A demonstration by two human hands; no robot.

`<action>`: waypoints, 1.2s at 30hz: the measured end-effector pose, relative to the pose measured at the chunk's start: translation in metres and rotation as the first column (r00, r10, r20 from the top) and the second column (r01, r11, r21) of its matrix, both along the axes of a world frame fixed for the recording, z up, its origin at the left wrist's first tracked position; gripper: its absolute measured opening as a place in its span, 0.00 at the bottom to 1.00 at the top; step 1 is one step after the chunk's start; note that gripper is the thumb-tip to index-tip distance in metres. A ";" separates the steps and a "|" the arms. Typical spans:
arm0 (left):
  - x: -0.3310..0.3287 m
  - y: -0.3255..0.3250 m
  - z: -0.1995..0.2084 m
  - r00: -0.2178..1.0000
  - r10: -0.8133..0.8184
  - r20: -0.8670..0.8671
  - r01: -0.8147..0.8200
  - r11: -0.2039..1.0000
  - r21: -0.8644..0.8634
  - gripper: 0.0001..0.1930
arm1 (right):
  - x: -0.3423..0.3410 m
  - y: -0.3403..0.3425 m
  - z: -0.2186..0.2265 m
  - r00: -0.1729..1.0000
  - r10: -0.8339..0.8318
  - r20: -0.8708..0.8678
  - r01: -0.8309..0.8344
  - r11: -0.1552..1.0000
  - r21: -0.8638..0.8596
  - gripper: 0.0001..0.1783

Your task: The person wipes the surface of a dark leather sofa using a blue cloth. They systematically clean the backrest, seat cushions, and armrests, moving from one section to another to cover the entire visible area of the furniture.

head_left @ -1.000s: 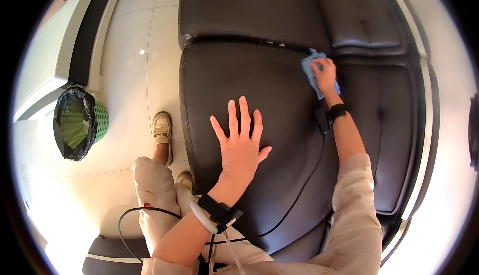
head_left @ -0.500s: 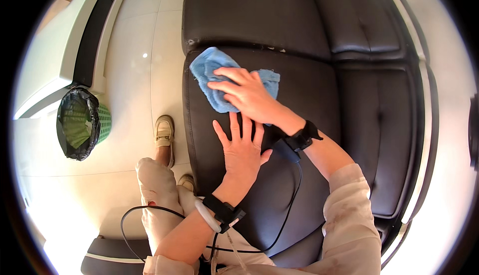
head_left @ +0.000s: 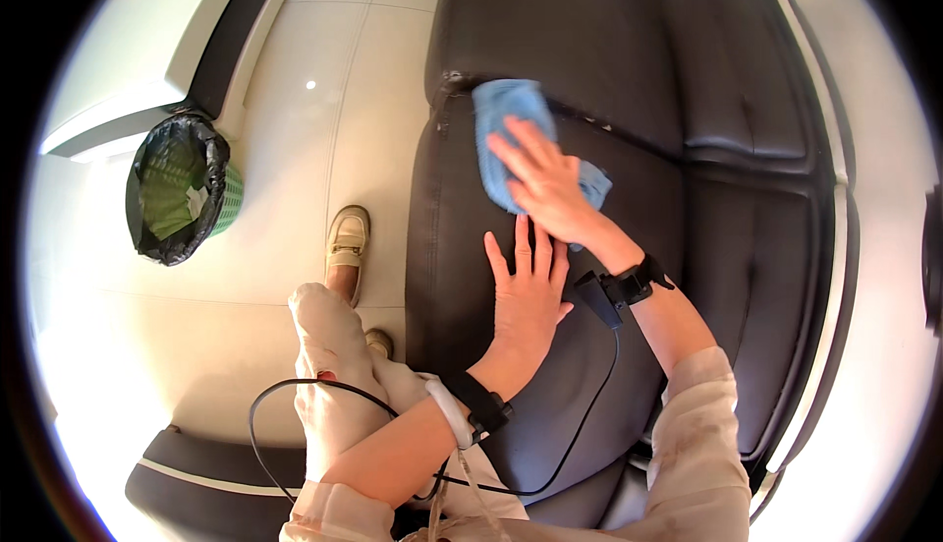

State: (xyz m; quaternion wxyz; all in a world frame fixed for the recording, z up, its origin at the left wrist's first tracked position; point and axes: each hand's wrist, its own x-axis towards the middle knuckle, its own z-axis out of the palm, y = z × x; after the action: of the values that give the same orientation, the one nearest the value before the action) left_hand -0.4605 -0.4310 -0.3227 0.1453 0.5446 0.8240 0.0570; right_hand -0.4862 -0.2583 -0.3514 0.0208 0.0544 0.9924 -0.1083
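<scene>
Cloth (head_left: 503, 139) (blue) under right hand (head_left: 554, 190); left hand (head_left: 525, 311) splayed, dark seat (head_left: 454, 247) beneath

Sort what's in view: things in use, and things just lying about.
In use:
- blue cloth, under the right hand
- sofa, beneath the cloth, left hand spread on its seat

Just about:
- lined green bin, on the floor, left
- dark seat, lower left
- white unit, upper left

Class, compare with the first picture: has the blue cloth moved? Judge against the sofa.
Yes: the blue cloth has gone leftward, from beside the sofa's backrest towards the seat's front edge.
</scene>
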 end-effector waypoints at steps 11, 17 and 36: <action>0.002 -0.002 -0.003 0.993 -0.050 0.104 0.057 0.997 -0.057 0.47 | -0.010 -0.028 0.015 0.927 0.375 0.024 -0.376 0.923 0.082 0.36; -0.003 -0.003 0.004 0.998 -0.050 0.026 0.047 0.993 0.105 0.44 | -0.043 0.012 0.017 0.978 0.199 0.060 -0.207 0.963 0.171 0.31; -0.031 0.008 0.029 0.994 -0.039 0.099 -0.055 0.605 0.794 0.08 | -0.002 0.004 -0.013 0.989 -0.089 -0.117 0.119 0.953 0.277 0.33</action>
State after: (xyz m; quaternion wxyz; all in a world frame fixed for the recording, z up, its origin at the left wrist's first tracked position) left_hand -0.4919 -0.4226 -0.2938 -0.0685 0.5450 0.7064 0.4465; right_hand -0.4880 -0.2547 -0.3643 -0.0443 0.1033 0.9932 0.0314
